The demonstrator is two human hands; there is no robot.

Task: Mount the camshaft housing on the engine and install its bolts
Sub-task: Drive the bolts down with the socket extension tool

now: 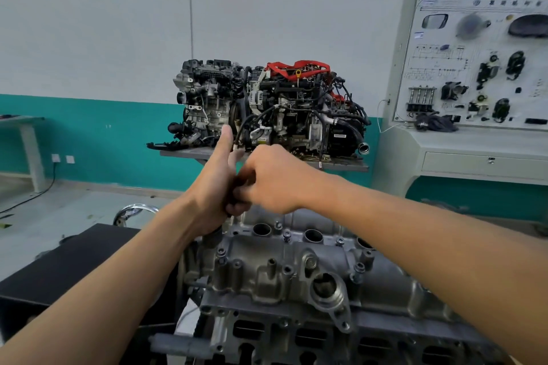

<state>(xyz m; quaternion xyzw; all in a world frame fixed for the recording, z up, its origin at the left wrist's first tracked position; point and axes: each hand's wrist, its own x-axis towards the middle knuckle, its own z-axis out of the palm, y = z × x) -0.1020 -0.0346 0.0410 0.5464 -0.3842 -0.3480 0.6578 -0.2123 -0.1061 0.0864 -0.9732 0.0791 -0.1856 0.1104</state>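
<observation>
Grey metal camshaft housing sits on the engine, bolts standing in its holes. Above its far edge, the left hand, thumb up and fingers curled, meets the curled right hand. What either grip holds cannot be told.

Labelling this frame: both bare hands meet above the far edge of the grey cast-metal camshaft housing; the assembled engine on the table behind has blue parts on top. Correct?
No: in the head view the assembled engine has red parts on top, not blue. The left hand and right hand do meet above the far edge of the grey cast-metal camshaft housing.
</observation>
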